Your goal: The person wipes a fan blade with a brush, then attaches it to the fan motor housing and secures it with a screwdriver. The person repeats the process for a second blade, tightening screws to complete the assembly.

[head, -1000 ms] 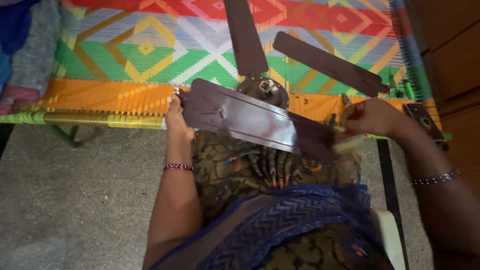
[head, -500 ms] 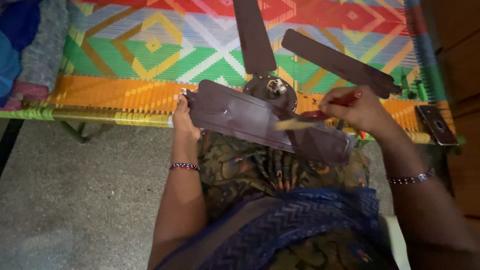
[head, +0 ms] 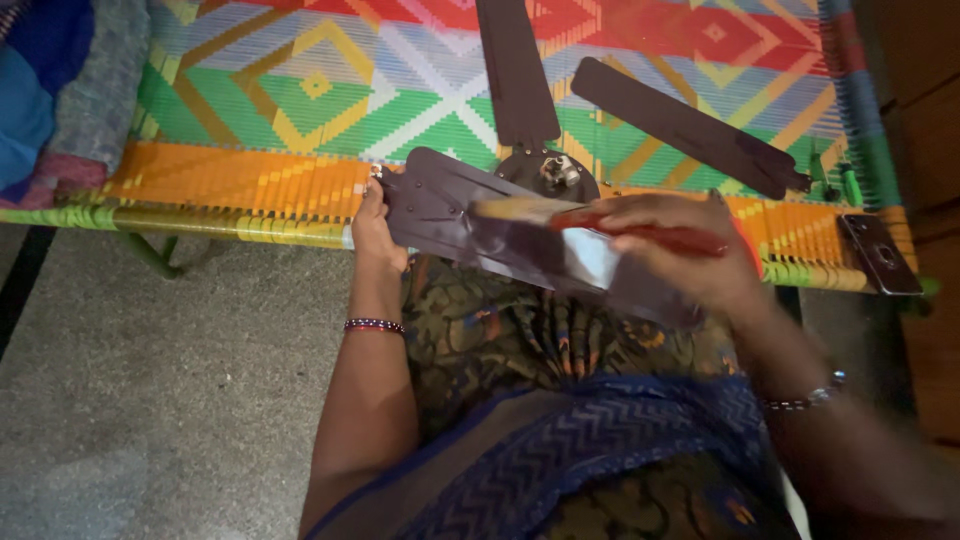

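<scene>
Fan blade (head: 520, 235) lies across the lap, left hand (head: 375, 235) clasping its end; right hand (head: 680, 250) grips a brush (head: 600, 225) on top.

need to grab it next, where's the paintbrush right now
In the head view, the paintbrush is right of centre, gripped in the right hand, its bristles on the brown fan blade that the left hand steadies.

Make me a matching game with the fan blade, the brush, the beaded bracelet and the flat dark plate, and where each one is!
Things:
1. fan blade
2. brush
3. beaded bracelet
4. flat dark plate

Places:
A. on the left wrist
B. on the cot's right edge
C. in the right hand
D. held at its end by the left hand

Pairs: 1-D, 2-C, 3-A, 4-B
</scene>
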